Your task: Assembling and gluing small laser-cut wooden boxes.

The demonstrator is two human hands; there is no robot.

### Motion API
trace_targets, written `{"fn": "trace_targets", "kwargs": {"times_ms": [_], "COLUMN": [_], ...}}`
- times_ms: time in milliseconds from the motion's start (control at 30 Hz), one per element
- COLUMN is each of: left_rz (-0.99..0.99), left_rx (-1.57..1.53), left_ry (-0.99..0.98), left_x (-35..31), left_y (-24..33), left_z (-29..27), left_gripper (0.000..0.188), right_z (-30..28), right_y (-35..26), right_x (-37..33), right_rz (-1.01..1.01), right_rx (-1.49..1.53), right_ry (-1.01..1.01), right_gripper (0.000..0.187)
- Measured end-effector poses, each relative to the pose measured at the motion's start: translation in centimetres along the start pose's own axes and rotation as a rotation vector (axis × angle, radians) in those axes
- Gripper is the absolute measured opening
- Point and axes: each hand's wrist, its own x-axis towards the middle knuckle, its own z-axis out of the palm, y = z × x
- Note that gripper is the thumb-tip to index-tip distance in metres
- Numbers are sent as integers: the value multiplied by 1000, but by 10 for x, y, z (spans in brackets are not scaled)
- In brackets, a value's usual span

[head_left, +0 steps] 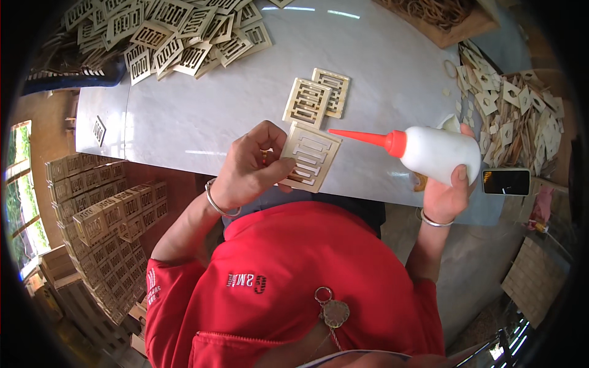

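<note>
Between the thumb and fingers of my left hand is a pale wooden fretwork panel, held tilted over the table's near edge. My right hand grips a white glue bottle lying sideways. Its long red nozzle points left, with the tip close to the panel's upper right corner. I cannot tell whether the tip touches the wood. Just beyond, two more cut-out panels lie on the table, a nearer panel partly overlapping a farther panel.
A heap of fretwork panels covers the far left of the grey table. Small wooden pieces pile up at right, beside a black phone. A box of brown bands stands far right. Stacked wooden boxes rise at left.
</note>
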Motion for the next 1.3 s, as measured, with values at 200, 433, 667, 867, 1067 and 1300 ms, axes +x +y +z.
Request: {"fn": "trace_targets", "kwargs": {"times_ms": [200,433,667,867,1067,1300], "left_rz": [-6,-15,-6,30,62,51], "left_rx": [-47,-50,-49,-62,-96,-200], "left_ry": [18,26,33,30,41,35], "left_x": [0,-1,-1,-3,-3,-2], "left_y": [1,1,0,-1,-2,-1], "left_z": [18,21,21,20,20,19], "left_gripper": [14,15,15,14,15,14], "right_z": [19,26,25,16,5,-12], "right_y": [-8,-8,-13,-18,-23,-22], "right_x": [4,8,9,9,5,2], "right_rz": [-100,-120,-130,-128,-137,-118], "right_rx": [-85,-116,-164,-184,-203,-158], "right_ry": [-74,-131,-122,-108,-73,-29], "right_gripper": [73,70,69,69,70,71]}}
